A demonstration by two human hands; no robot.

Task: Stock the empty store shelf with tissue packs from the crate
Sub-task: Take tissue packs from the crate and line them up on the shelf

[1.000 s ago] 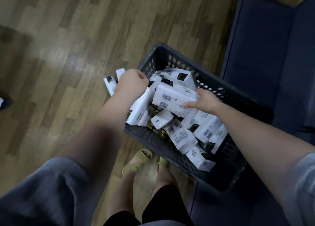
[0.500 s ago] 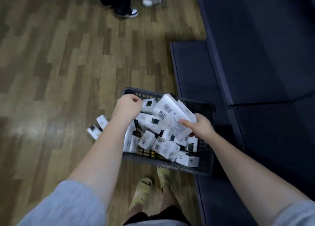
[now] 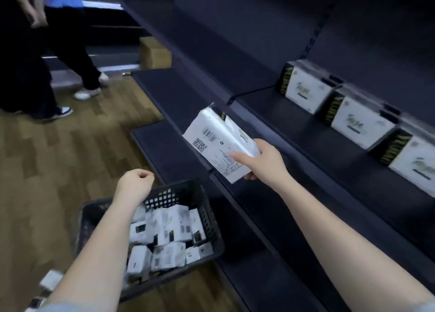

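We see the right hand [image 3: 261, 161] gripping a white tissue pack [image 3: 221, 144], maybe two held together, thumb on the printed face, fingers curled under the far edge. The pack is in the air, tilted, in front of the dark store shelf [image 3: 277, 114], not yet set down.

The left hand [image 3: 134, 184] hovers above the crate [image 3: 207, 215], fingers curled into a loose fist, nothing in it as far as we can tell.

Done so far: three packs [image 3: 306, 88] stand in a row on the shelf board at the right, fronts facing out, touching or just beside one another. The board to their left is bare. The lower shelf boards also look bare.

Left to do: plenty. The crate sits on the wooden floor [image 3: 58, 158] just beside the shelf base and holds a jumbled heap of packs. A couple of loose packs [image 3: 50, 280] lie on the floor beside the crate, blurred.

We judge the task is early: one row started, most stock unplaced. The held pack likely goes on next.

Two other people [image 3: 58, 41] stand at the far end of the aisle, near a cardboard box [image 3: 154, 54].
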